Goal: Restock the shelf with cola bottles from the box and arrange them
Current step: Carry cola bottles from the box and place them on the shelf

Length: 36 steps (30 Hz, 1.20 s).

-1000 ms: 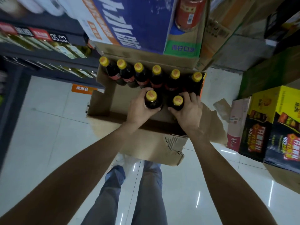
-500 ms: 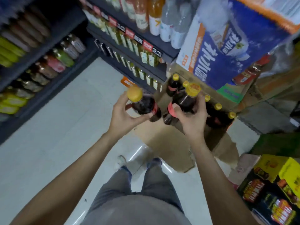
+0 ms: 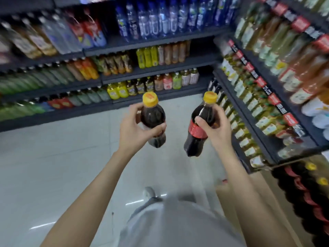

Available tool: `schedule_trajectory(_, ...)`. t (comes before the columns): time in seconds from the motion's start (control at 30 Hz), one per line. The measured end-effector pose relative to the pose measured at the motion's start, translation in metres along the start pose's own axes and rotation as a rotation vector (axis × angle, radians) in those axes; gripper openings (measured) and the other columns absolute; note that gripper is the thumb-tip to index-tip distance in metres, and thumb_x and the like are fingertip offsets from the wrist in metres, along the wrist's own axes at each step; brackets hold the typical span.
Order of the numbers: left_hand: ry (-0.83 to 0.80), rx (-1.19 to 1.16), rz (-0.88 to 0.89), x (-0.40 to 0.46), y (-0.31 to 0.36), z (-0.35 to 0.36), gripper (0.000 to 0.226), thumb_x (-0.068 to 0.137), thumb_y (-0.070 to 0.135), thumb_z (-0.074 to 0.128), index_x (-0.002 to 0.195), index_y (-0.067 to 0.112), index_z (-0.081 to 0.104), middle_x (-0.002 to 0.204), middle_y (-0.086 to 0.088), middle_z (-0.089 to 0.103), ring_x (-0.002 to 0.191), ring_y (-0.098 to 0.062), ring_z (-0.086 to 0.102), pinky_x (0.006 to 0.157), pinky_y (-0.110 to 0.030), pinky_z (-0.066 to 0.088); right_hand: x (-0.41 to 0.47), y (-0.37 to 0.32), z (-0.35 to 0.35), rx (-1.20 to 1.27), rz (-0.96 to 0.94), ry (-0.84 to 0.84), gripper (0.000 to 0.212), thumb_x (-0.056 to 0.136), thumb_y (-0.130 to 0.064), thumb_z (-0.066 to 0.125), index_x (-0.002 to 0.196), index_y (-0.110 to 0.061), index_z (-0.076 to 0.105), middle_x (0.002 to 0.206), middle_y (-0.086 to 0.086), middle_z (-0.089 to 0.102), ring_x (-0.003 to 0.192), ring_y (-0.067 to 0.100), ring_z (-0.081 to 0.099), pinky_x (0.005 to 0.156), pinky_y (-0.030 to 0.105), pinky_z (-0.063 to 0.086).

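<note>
My left hand [image 3: 135, 128] grips a dark cola bottle [image 3: 152, 115] with a yellow cap, held up in front of me above the floor. My right hand [image 3: 216, 130] grips a second cola bottle [image 3: 197, 132] with a yellow cap and a red label, tilted slightly to the left. Both bottles hang in mid-air, a short gap apart. At the lower right edge, a row of cola bottles [image 3: 308, 186] with yellow caps and red labels stands beside a brown cardboard box [image 3: 249, 198], which is blurred.
Dark shelves full of drink bottles run along the back [image 3: 160, 68] and down the right side [image 3: 263, 107]. A pale tiled floor [image 3: 53, 166] spreads to the left. My legs and one shoe [image 3: 149, 191] show below the hands.
Both hands lifted a cola bottle each out of the box. The view swung left, away from the box, toward the shelves.
</note>
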State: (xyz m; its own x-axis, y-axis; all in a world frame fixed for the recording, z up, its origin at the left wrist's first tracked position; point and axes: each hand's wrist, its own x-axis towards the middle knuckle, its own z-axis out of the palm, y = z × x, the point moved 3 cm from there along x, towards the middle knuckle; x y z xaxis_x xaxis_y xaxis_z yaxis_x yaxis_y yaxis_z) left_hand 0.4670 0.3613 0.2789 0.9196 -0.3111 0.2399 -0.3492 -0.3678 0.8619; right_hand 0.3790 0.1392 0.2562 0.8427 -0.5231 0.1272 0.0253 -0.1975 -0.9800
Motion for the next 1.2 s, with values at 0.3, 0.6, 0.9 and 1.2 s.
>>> schedule_trajectory(0.3,0.272,0.295,0.015,0.089,-0.09,-0.205,0.065,0.061,0.063,0.07,0.108,0.021,0.056,0.096,0.013,0.056,0.083,0.004,0.05,0.072,-0.009,0.037,0.093,-0.055,0.243,-0.003,-0.081,-0.21,0.046,0.07,-0.027,0.077,0.107,-0.034,0.05,0.099,-0.024,0.057,0.086,-0.019,0.055,0.07,0.003,0.043)
schedule_trajectory(0.6,0.516,0.487,0.184,0.25,-0.164,-0.382,0.066,0.075,0.061,0.061,0.116,0.009,0.059,0.104,-0.003,0.063,0.097,-0.013,0.059,0.077,-0.024,0.048,0.24,-0.121,0.473,0.131,-0.212,-0.38,0.04,0.073,-0.035,0.072,0.108,-0.027,0.054,0.099,-0.018,0.063,0.091,-0.006,0.058,0.083,0.015,0.044)
schedule_trajectory(0.9,0.715,0.437,0.198,0.442,-0.242,-0.523,0.063,0.077,0.051,0.07,0.123,0.01,0.055,0.109,-0.004,0.06,0.102,-0.015,0.058,0.087,-0.028,0.049,0.395,-0.204,0.678,0.166,-0.415,-0.414,0.04,0.083,-0.033,0.071,0.117,-0.026,0.049,0.109,-0.014,0.06,0.106,0.007,0.058,0.092,0.029,0.046)
schedule_trajectory(1.2,0.714,0.165,0.095,0.632,-0.322,-0.599,0.077,0.067,0.054,0.078,0.128,0.02,0.046,0.12,0.006,0.061,0.105,-0.011,0.062,0.093,-0.034,0.051,0.506,-0.245,0.807,0.018,-0.503,-0.072,0.062,0.081,-0.047,0.068,0.128,-0.015,0.045,0.115,-0.009,0.06,0.112,0.015,0.057,0.099,0.041,0.044)
